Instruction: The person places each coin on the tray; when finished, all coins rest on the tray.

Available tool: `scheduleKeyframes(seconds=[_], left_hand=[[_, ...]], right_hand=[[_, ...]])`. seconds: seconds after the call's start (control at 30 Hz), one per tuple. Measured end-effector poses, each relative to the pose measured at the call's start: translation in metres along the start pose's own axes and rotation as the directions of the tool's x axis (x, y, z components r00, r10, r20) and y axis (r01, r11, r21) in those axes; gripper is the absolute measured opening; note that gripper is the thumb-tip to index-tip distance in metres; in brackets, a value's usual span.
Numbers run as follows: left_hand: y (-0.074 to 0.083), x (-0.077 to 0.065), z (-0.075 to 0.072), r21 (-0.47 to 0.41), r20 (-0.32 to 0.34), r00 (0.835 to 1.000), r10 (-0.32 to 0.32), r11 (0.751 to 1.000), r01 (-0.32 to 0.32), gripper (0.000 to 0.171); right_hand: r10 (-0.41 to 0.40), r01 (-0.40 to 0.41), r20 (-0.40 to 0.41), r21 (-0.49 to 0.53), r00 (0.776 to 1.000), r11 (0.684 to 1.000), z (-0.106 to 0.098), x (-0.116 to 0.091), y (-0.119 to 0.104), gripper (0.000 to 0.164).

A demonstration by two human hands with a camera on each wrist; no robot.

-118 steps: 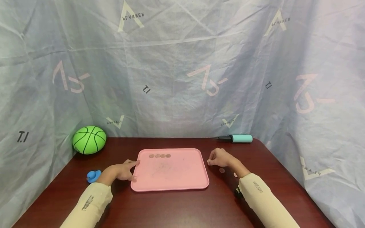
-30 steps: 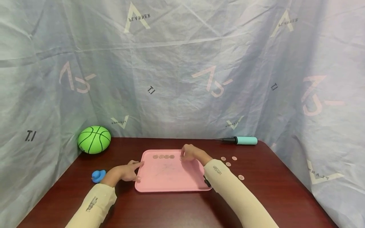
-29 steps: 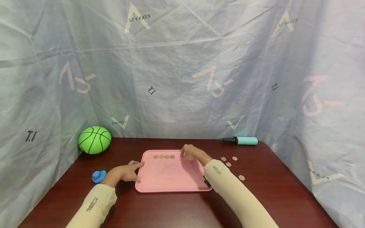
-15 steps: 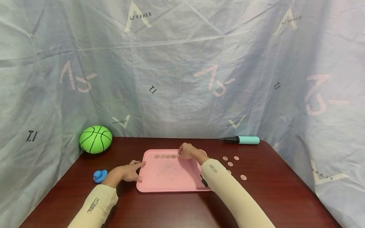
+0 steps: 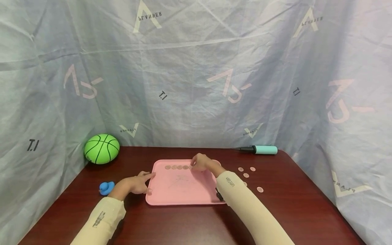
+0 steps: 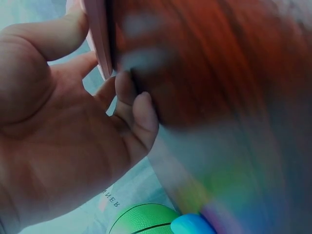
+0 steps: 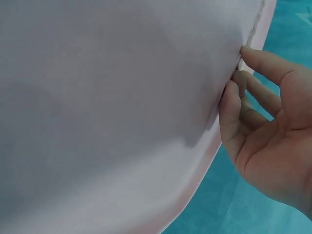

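A shallow pink tray (image 5: 183, 195) lies on the dark red table, with a row of several coins (image 5: 179, 167) along its far side. My right hand (image 5: 201, 163) reaches over the tray, fingers bent, thumb and fingertips at the coin (image 5: 190, 167) on the row's right end. In the right wrist view, the right hand (image 7: 273, 131) has its fingertips down at the tray's surface, and the coins are mostly hidden. My left hand (image 5: 137, 183) touches the tray's left rim with index finger and thumb spread apart. In the left wrist view, the thumb (image 6: 66, 36) lies against the tray wall (image 6: 100, 39).
Several loose coins (image 5: 246, 175) lie on the table (image 5: 291, 207) right of the tray. A blue rubber duck (image 5: 107, 188) sits beside my left forearm. At the back are a green basketball (image 5: 102, 149) on the left and a teal hand pump (image 5: 265, 149) on the right. Grey cloth (image 5: 190, 85) hangs behind.
The right hand has brought a coin from the table right of the tray onto the tray, then slid it left against the row's end. The left hand stays at the tray's left rim.
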State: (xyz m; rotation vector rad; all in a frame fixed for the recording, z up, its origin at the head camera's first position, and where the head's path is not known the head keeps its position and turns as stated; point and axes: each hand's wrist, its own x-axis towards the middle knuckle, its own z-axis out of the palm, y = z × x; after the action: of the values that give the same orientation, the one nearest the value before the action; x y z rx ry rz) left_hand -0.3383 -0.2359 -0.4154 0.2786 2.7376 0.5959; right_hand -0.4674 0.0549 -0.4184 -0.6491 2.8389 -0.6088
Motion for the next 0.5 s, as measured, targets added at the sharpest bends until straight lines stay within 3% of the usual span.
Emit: scheduleKeyframes(seconds=[0.3,0.5], left_hand=[[-0.009,-0.004,-0.004,-0.085,0.021,0.999,0.046,0.995,-0.044,0.083],[-0.007,-0.003,-0.002,-0.095,0.02,0.999,0.045,0.995,-0.043,0.084]], right_hand=[[-0.045,0.038,0.057,0.119,0.997,0.992,-0.017,-0.014,0.01,0.031],[-0.11,0.11,-0.005,0.123,0.994,0.986,-0.033,-0.03,0.034,0.03]])
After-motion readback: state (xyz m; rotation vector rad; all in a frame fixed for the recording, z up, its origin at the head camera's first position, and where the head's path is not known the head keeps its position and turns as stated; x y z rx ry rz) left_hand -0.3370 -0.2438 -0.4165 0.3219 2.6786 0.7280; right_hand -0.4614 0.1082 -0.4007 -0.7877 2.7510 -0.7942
